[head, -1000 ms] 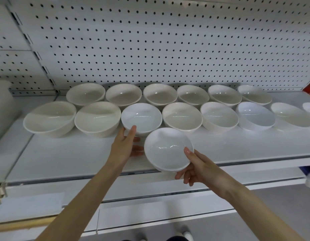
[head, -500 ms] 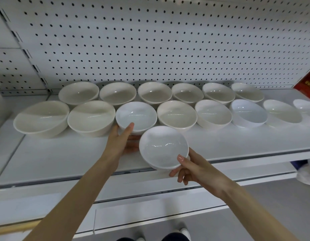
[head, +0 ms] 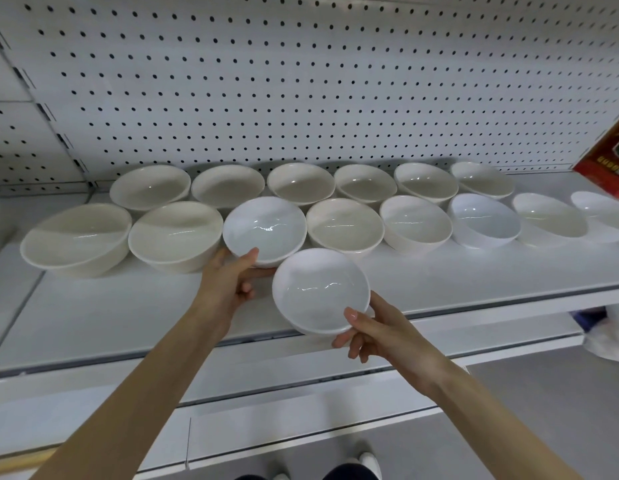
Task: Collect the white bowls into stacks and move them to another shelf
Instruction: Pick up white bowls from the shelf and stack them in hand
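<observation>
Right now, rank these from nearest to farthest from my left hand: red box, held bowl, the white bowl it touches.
1. Touched white bowl, front row, against the left hand.
2. Held bowl, in the right hand.
3. Red box, far right.

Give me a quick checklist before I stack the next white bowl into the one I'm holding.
1. Right hand grips the held bowl, thumb over its rim: ok.
2. Held bowl mouth up and empty: ok.
3. Left hand at the shelf bowl, thumb against its near wall: ok.
4. Left hand's full grip: cannot tell, the fingers are partly hidden.
5. Shelf bowl is the same bright white as the held bowl: ok.
6. Gap to the cream bowls on either side: cannot tell, they sit very close.
</observation>
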The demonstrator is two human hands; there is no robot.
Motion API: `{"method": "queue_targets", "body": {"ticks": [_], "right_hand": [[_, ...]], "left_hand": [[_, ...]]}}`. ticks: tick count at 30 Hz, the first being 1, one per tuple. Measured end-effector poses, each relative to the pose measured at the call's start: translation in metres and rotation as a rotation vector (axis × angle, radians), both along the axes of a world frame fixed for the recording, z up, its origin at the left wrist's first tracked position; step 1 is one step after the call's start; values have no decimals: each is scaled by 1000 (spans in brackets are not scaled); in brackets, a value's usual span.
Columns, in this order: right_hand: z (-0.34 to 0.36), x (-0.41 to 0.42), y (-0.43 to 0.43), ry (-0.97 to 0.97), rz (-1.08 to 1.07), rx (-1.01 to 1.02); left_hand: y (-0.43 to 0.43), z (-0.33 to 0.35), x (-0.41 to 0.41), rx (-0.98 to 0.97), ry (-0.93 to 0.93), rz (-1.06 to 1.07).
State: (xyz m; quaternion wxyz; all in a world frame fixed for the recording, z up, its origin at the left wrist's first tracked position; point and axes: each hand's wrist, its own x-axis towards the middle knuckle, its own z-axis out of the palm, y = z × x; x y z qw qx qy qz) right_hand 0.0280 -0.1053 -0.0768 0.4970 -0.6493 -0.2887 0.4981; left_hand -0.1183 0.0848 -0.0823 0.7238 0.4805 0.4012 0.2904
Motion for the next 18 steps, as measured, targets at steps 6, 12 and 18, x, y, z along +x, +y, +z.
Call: {"method": "queue_targets", "body": {"ticks": [6, 12, 18], "right_hand": [[-3, 0, -2, 1, -30, 15], [-3, -2, -3, -8, -33, 27], [-2, -3, 1, -3, -30, 27]], "left_hand": [[-10, 17, 0, -56, -90, -88], [-10, 33, -5, -78, -104, -128], [-5, 55, -17, -49, -82, -75]]}}
